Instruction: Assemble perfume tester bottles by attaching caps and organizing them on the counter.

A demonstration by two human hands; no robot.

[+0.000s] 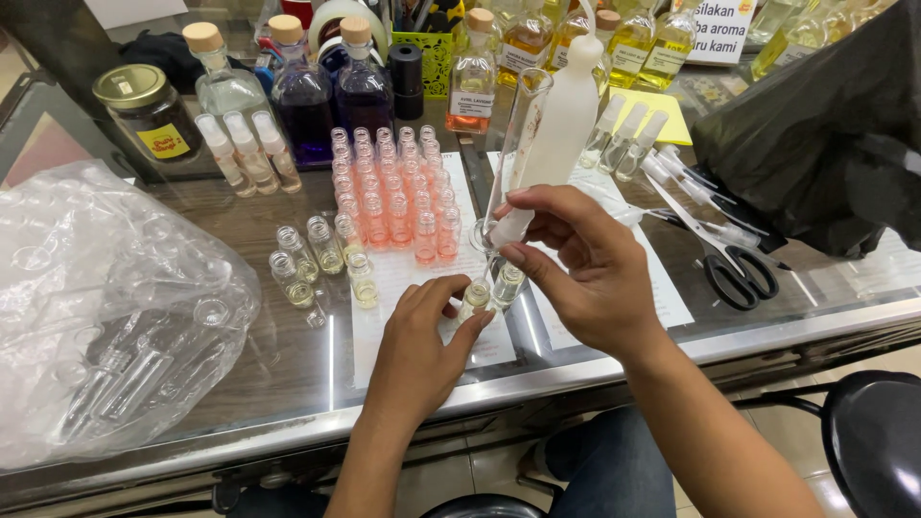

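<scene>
My right hand holds a white squeeze bottle tilted downward, its tip over a small glass vial. My left hand steadies that vial between thumb and fingers on a white paper sheet. A second small vial stands right beside it. A tall glass measuring cylinder rises just behind the bottle. Rows of small vials with pink liquid stand behind my left hand, and a few vials of pale yellow liquid stand to their left.
A clear plastic bag of empty vials lies at left. Corked bottles of purple liquid, a dark jar, yellow oil bottles, black scissors, small spray bottles and a black bag crowd the glass-topped desk. A black stool stands at right.
</scene>
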